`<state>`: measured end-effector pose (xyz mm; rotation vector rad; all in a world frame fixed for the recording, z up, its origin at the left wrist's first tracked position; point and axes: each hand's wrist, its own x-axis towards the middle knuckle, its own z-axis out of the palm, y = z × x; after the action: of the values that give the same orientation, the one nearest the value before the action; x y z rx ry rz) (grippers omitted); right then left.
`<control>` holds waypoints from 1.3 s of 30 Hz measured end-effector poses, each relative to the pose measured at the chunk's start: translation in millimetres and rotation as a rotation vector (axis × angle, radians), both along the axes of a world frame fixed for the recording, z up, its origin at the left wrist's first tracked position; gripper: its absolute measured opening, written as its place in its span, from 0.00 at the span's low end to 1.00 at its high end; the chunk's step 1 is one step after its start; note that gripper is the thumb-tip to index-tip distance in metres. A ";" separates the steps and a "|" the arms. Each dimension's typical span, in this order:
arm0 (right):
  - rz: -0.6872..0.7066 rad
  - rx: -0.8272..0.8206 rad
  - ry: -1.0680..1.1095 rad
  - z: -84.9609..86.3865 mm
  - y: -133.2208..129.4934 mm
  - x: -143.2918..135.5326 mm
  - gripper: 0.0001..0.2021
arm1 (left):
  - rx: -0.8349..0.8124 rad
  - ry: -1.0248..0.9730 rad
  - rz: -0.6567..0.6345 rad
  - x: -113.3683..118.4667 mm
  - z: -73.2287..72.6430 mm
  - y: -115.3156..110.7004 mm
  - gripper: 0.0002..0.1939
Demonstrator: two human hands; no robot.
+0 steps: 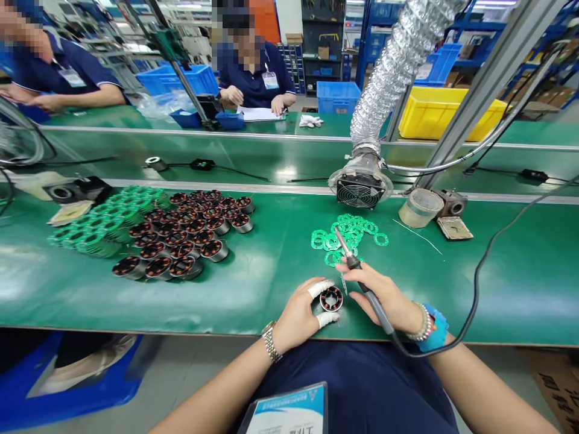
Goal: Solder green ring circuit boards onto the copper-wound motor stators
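Near the table's front edge, my left hand [302, 314], with white finger covers on thumb and forefinger, grips a round metal motor stator [332, 299] with copper coils inside. My right hand [384, 295] holds a soldering iron [377, 310] with a grey handle, its tip pointing up and left over a loose heap of green ring-shaped boards [350, 226]. A thin pale strip [344, 283] is by the right fingertips, close to the stator; whether the fingers touch it is unclear. Rows of stators [185, 232] stand at the left beside stacked green boards [117, 217].
A fan [360, 190] on a silver duct [389, 66] hangs behind the loose boards. At the right are a round tub [420, 208], a sponge tray [455, 228] and the iron's cable [478, 277]. Two people sit across the bench.
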<state>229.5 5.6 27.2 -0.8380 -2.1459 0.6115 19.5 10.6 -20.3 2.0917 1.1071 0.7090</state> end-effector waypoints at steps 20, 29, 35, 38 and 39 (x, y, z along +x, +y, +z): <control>-0.179 -0.503 0.331 -5.9 -18.9 -11.2 0.16 | -0.005 -0.005 0.102 3.5 2.4 -6.0 0.29; -0.270 -0.330 0.100 -11.7 -8.9 -17.4 0.17 | 0.005 -0.041 0.061 2.0 3.8 -5.1 0.24; -0.060 -0.189 -0.013 -11.8 0.4 -23.8 0.24 | -0.072 -0.041 0.134 1.0 1.3 -9.1 0.24; 0.018 -0.271 0.029 -15.9 6.6 -23.9 0.22 | -0.107 -0.051 0.140 1.7 0.2 -11.0 0.23; 0.021 -0.294 0.051 -18.0 7.8 -23.7 0.22 | -0.113 -0.044 0.144 2.1 0.0 -11.3 0.23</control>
<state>205.8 13.4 9.1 -0.9447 -2.0497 0.9655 21.6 -0.7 -20.3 1.9082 1.2534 0.7390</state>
